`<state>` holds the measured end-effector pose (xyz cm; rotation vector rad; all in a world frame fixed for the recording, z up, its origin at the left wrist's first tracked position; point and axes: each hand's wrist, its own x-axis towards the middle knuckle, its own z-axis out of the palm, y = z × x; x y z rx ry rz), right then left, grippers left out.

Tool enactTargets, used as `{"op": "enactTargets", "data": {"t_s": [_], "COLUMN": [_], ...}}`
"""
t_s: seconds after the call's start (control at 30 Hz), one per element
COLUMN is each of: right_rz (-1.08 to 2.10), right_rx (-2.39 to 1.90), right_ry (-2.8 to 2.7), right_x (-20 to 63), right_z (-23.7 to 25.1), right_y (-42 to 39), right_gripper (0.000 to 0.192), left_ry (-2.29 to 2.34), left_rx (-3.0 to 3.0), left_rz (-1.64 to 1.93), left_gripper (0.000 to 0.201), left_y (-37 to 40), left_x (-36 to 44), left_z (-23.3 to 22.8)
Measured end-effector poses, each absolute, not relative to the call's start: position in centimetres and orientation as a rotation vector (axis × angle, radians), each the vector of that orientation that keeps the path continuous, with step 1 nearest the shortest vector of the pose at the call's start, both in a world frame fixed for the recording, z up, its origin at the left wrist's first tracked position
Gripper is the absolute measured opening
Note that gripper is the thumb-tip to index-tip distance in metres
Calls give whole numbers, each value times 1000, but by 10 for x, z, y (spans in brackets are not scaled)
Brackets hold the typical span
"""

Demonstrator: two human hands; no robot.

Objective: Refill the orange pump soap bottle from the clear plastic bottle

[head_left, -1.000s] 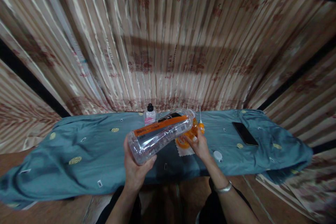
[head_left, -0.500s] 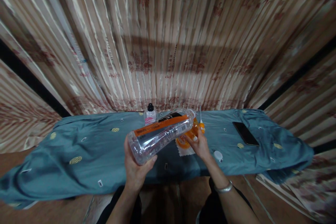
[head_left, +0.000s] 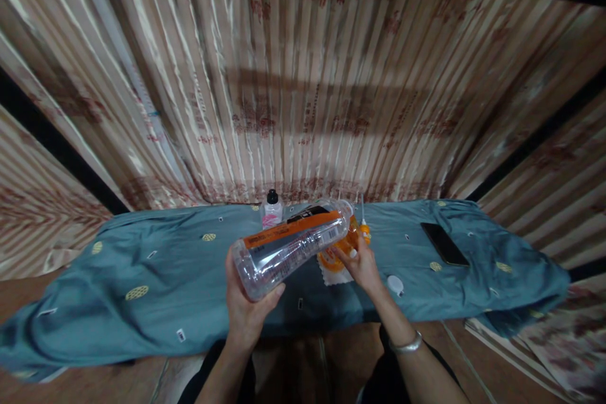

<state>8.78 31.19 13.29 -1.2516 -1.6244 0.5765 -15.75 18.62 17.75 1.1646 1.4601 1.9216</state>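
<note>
The left hand [head_left: 246, 306] has its grip closed around the base of a large clear plastic bottle [head_left: 293, 246] with an orange label, held tipped over almost flat, its open neck pointing far and right. That neck sits over, or just at, an orange container [head_left: 338, 252] resting on a small white cloth [head_left: 331, 273] on the desk [head_left: 156, 265], which is draped in blue-green fabric. The right hand [head_left: 362, 265] steadies the orange container, fingers curled on its near right side. This looks like the pouring step; whether liquid is flowing cannot be told. The next move, as I judge it, calls for keeping the neck lined up over the container. A white cap [head_left: 394, 283] lies just right of the right hand, a small black-capped bottle [head_left: 271, 209] stands at the far edge, and a dark phone [head_left: 444, 244] lies well off to the right.
</note>
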Motion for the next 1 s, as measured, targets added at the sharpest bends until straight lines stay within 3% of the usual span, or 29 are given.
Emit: {"op": "enactTargets", "data": {"t_s": [0.5, 1.0], "right_rz": [529, 509], "right_rx": [-1281, -1262], "right_ry": [-1633, -1649], "right_x": [89, 90], "right_z": [136, 131], "right_y": [312, 314], "right_gripper": [68, 75], "left_ry": [1459, 1442], "left_rx": [1170, 1186], "left_rz": [2004, 2022], "left_gripper": [101, 98], "left_y": [187, 188], "left_x": [-149, -149], "left_z": [183, 179]}}
